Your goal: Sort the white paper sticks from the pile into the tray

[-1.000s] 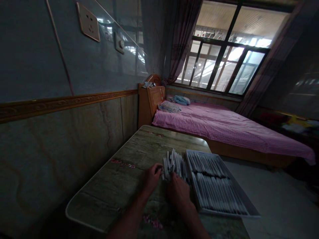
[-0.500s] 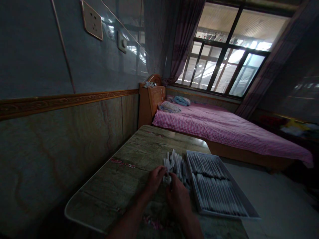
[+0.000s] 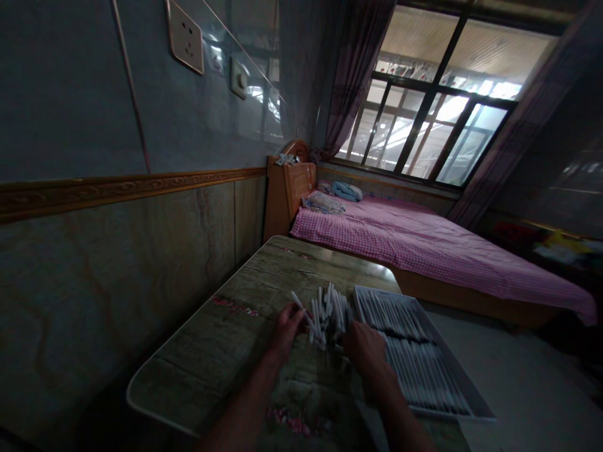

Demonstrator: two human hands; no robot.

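My left hand is closed in a pinch on a slim white pen, which points up and to the left. Right beside it, a loose pile of similar white pens lies on the table. My right hand is curled at the pile's right side, against the near-left edge of the tray. Its fingertips are hidden, so what they hold cannot be made out. The shallow pale tray holds two rows of white pens with dark ends.
A tiled wall runs along the table's left side. Behind the table stands a bed with a pink checked cover and wooden headboard. The tray lies at the table's right edge, beside the pale floor.
My hands were together at the pile's near-left end and are now apart. The right hand has moved right toward the tray. A white pen now stands out of my left hand.
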